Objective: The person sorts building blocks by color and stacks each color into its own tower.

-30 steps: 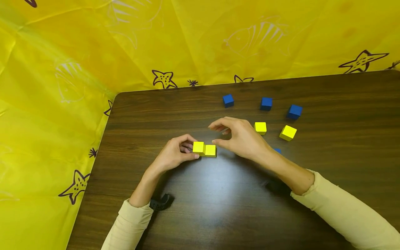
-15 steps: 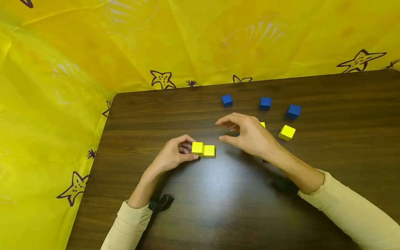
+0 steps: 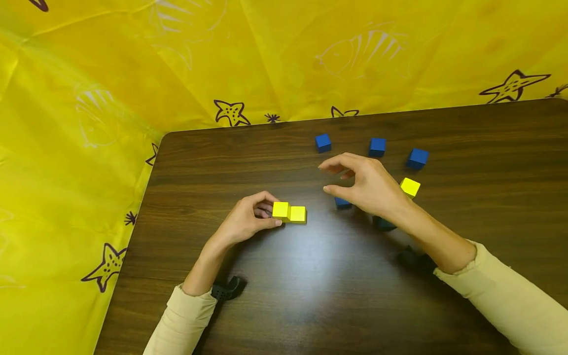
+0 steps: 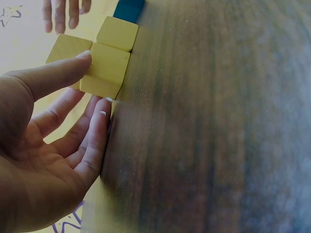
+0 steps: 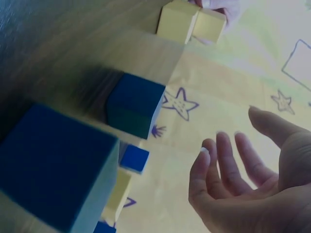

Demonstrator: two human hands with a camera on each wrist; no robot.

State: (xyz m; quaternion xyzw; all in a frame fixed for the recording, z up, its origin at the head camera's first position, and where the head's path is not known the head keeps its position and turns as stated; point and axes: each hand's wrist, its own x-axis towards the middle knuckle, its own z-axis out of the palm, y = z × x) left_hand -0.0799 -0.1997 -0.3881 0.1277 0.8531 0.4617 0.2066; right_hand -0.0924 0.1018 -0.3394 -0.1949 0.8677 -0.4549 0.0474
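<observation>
My left hand [image 3: 248, 217] holds a small stack of yellow blocks between thumb and fingers. The upper yellow block [image 3: 280, 209] sits on a lower yellow block [image 4: 108, 73], and my thumb lies across both in the left wrist view. Against the lower one, on the table, stands another yellow block [image 3: 298, 214]. My right hand [image 3: 366, 185] is held above the table with nothing in it, thumb and fingers spread apart. Partly covered by it is a blue block [image 3: 342, 202]; a second blue block [image 3: 385, 224] shows under the wrist.
Three blue blocks stand along the back: one at the left [image 3: 323, 143], a middle blue block [image 3: 377, 147] and a right blue block [image 3: 417, 159]. A yellow block [image 3: 410, 187] is right of my right hand. Yellow patterned cloth [image 3: 275, 59] borders the dark wooden table [image 3: 319, 305].
My right hand has moved rightward, away from the yellow blocks. It uncovers a blue block and now hides a yellow one. The left hand keeps its hold in place.
</observation>
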